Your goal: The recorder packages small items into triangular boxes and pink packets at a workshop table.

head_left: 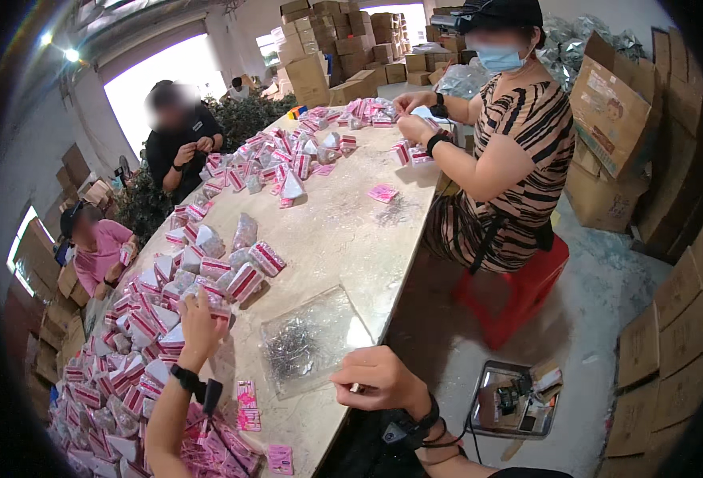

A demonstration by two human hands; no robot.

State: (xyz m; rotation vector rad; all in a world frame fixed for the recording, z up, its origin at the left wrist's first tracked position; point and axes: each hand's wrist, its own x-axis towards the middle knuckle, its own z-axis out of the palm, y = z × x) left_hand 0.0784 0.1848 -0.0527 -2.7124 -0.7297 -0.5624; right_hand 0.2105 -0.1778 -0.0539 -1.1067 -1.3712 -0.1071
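My left hand (200, 325) reaches into the near edge of a big pile of small clear-bagged packs (146, 319) with pink-and-white striped labels. Its fingers are bent round one bagged pack (219, 307) at the pile's edge, partly hidden by the hand. My right hand (382, 378) is closed, held over the table's right edge beside a shallow clear tray (342, 307). What its fingers pinch, if anything, is too small to name. Thin, dark metal pieces (292, 346) lie loosely heaped in the tray. Pink printed cards (246, 406) lie near my left forearm.
A person in a striped top (519, 151) sits on a red stool (515, 291) at the right, handling packs. Two more people work along the left side. A metal tray of tools (519, 398) is on the floor. Cardboard boxes (662, 358) line the right wall.
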